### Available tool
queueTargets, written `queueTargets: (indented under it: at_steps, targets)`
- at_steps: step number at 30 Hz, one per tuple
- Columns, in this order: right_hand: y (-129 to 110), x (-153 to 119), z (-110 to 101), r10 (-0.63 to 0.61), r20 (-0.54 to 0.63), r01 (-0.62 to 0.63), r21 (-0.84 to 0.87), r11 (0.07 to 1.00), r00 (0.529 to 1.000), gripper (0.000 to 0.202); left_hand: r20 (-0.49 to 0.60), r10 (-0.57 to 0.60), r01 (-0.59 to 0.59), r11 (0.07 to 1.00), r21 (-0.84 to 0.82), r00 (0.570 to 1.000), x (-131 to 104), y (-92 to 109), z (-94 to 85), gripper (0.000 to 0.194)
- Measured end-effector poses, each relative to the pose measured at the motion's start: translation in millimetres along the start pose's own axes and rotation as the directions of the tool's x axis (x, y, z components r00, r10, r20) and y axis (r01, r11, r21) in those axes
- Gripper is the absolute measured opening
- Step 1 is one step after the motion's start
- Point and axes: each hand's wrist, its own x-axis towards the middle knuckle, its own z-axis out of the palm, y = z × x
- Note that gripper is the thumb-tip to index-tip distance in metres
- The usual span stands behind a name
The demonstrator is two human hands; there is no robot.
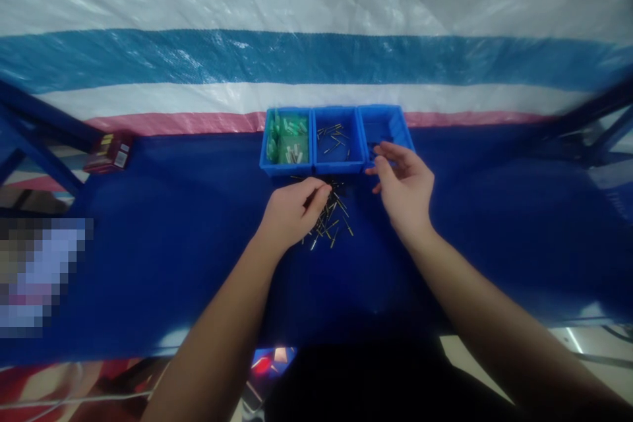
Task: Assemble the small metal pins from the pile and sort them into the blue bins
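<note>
– Watching through the head camera, I take the middle blue bin (338,167) as landmark. What lies nearest it?
– I log a loose heap of thin rods (327,219) on the blue table (173,244), just in front of the middle blue bin. More of the same kind lie scattered inside it.
– Left hand (295,212)?
– Front-left of the middle blue bin, at the heap. Thumb and forefinger together; from my post I cannot tell whether a rod sits between them.
– Right hand (408,188)?
– Front-right of the middle blue bin, fingertips at the front of the right bin (401,124). Fingers loosely parted, slightly curled.
– Other side?
– Left bin (287,170), just beside the middle blue bin, holding clear and green pieces (295,126), too small for me to identify.
– Farther out?
– Dark red box (109,153), well left of the middle blue bin; striped sheet (316,6) behind that bin
</note>
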Motion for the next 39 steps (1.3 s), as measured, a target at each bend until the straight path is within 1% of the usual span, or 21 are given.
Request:
queueTargets:
  at_steps: [2, 5, 7, 10, 15, 19, 25, 27, 29, 31, 33, 34, 36, 39]
  targets:
    - [-1.9, -2.0, -0.2, -0.053, 0.039, 0.058, -0.117, 0.991, 0.998, 0.016, 0.002, 0.000, 0.000, 1.000, 0.002, 1.000, 0.0, -0.1, 0.0, 0.024]
    - [-2.9, -5.3, 0.2, -0.104, 0.220, 0.166, -0.285, 0.944, 0.970, 0.010, 0.003, 0.005, -0.005, 1.000, 0.000, 1.000, -0.1, -0.6, 0.4, 0.024]
    - [-3.1, -7.6, 0.9, -0.098, 0.326, 0.215, -0.346, 0.913, 0.940, 0.010, -0.003, 0.008, -0.008, 1.000, 0.004, 1.000, -0.3, -1.1, 0.9, 0.024]
    - [-2.8, -10.1, 1.6, -0.067, 0.400, 0.235, -0.389, 0.891, 0.914, 0.012, -0.015, 0.009, -0.008, 1.000, 0.015, 1.000, -0.5, -1.5, 1.5, 0.023]
    - [-0.7, -10.6, 1.2, -0.027, 0.434, 0.223, -0.407, 0.886, 0.901, 0.015, -0.010, 0.015, -0.015, 1.000, 0.017, 1.000, -0.5, -1.0, 1.5, 0.025]
    - [-0.9, -10.4, 1.4, -0.021, 0.449, 0.233, -0.423, 0.876, 0.893, 0.016, -0.009, 0.020, -0.020, 1.000, 0.023, 1.000, -0.5, -0.8, 1.4, 0.024]
    - [-2.6, -10.8, 2.3, -0.054, 0.441, 0.262, -0.427, 0.865, 0.896, 0.015, -0.011, 0.015, -0.015, 1.000, 0.024, 1.000, -0.4, -0.6, 0.8, 0.024]
    - [-4.1, -11.7, 2.3, -0.092, 0.411, 0.266, -0.390, 0.882, 0.907, 0.013, -0.009, 0.011, -0.011, 1.000, 0.018, 1.000, -0.7, -0.6, 0.8, 0.024]
    - [-6.9, -13.1, 2.6, -0.132, 0.370, 0.258, -0.317, 0.913, 0.920, 0.011, -0.012, 0.003, -0.003, 1.000, 0.001, 1.000, -1.2, -1.2, 1.6, 0.022]
    - [-10.7, -14.7, 3.4, -0.134, 0.356, 0.208, -0.178, 0.962, 0.925, 0.009, -0.021, -0.009, 0.009, 1.000, -0.020, 1.000, -2.0, -2.5, 3.0, 0.019]
    - [-14.1, -15.6, 4.6, -0.095, 0.377, 0.100, 0.006, 0.995, 0.921, 0.011, -0.030, -0.021, 0.020, 0.999, -0.029, 0.999, -2.7, -3.9, 4.5, 0.023]
    - [-15.3, -15.7, 5.3, -0.066, 0.395, 0.033, 0.090, 0.995, 0.916, 0.013, -0.035, -0.024, 0.023, 0.999, -0.029, 0.999, -2.8, -4.3, 5.0, 0.027]
    - [-15.9, -15.1, 6.8, 0.006, 0.433, -0.105, 0.205, 0.973, 0.901, 0.018, -0.038, -0.021, 0.019, 0.999, -0.038, 0.999, -2.8, -4.4, 5.3, 0.029]
    - [-13.6, -13.6, 8.6, 0.106, 0.502, -0.289, 0.302, 0.909, 0.858, 0.023, -0.028, 0.002, -0.004, 0.997, -0.079, 1.000, -2.0, -2.5, 4.5, 0.021]
